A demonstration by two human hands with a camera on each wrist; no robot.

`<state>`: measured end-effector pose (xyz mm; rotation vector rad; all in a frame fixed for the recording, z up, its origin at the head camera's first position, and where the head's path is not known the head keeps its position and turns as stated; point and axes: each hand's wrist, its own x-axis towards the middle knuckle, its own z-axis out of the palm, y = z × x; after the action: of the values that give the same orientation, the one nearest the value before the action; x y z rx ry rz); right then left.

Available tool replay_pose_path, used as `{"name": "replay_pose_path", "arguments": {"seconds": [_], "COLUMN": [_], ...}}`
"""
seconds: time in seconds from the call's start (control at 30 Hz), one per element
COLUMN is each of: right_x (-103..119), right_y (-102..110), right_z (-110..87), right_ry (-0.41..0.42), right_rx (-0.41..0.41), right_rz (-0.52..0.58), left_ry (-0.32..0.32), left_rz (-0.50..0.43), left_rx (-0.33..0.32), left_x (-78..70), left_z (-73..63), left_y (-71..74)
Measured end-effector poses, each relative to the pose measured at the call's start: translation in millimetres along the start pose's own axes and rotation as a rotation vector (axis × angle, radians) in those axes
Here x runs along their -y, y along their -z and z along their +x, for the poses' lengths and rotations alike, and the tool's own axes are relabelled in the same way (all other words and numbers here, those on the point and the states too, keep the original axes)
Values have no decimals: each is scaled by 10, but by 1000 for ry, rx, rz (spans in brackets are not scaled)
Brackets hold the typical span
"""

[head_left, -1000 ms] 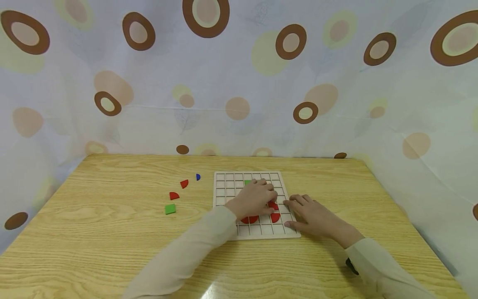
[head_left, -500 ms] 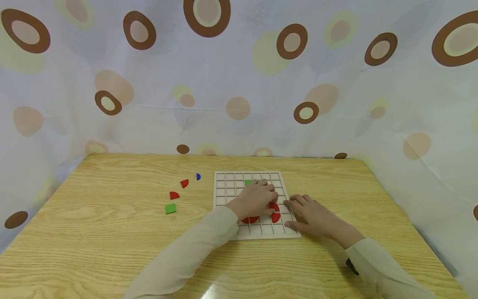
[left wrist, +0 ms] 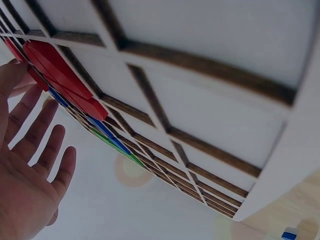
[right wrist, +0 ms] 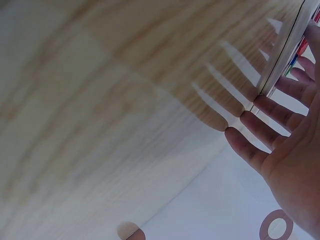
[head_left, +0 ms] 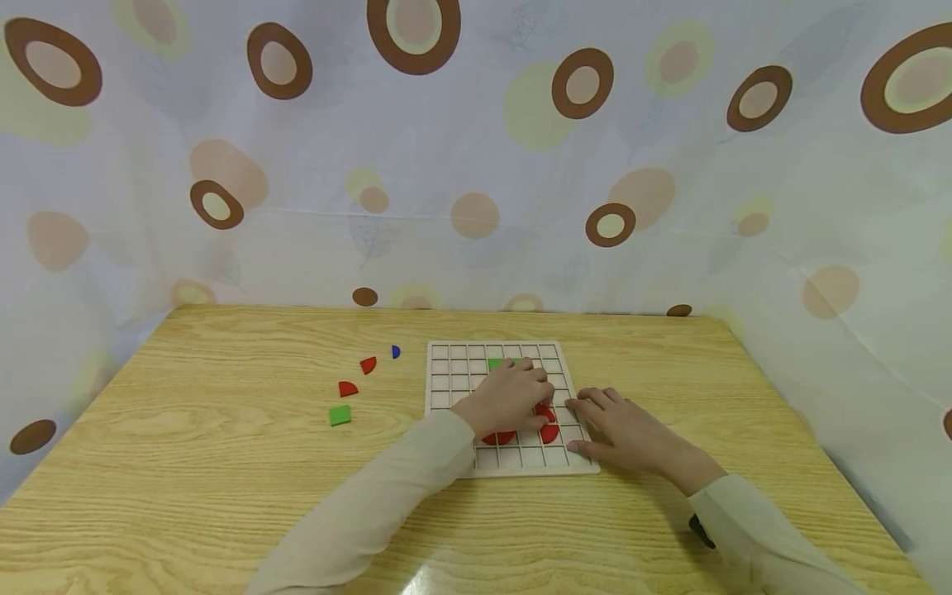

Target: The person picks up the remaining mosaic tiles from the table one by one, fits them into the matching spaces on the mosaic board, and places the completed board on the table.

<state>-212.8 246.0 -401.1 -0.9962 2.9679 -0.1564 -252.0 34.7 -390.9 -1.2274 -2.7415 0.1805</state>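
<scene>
A white grid board (head_left: 440, 383) lies on the table, with red pieces (head_left: 500, 438), a green piece (head_left: 498, 364) and, in the left wrist view, blue pieces (left wrist: 120, 139) in its cells. My left hand (head_left: 509, 397) reaches over the board. Its thumb and forefinger are at a red rounded piece (head_left: 546, 411) on the right side, the other fingers stretched out. Part of the pattern is hidden under this hand. With fingers spread, my right hand (head_left: 632, 430) rests at the board's right edge; its fingertips touch that edge in the right wrist view.
Left of the board lie a green square (head_left: 340, 416), two red quarter-circle pieces (head_left: 347, 388) and a small blue half-circle (head_left: 396, 352). A patterned cloth (head_left: 476, 264) stands behind the wooden table (head_left: 223, 463). A dark object (head_left: 701, 531) sits by the right sleeve.
The red piece at my left thumb and forefinger has shifted slightly. Both hands keep nearly the same place, and the board stays still.
</scene>
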Motion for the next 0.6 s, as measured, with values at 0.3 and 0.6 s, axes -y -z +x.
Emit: {"name": "replay_pose_path", "arguments": {"seconds": [0.3,0.6], "right_x": [-4,-8], "right_y": [-16,-16], "right_z": [4,4], "right_ry": [-8,1], "right_rx": [6,1], "right_rz": [-3,-4], "left_ry": [-7,-11], "left_rz": [-17,-54], "left_rx": [-5,-9], "left_x": [6,39], "left_z": [-18,-56], "left_y": [1,13]}}
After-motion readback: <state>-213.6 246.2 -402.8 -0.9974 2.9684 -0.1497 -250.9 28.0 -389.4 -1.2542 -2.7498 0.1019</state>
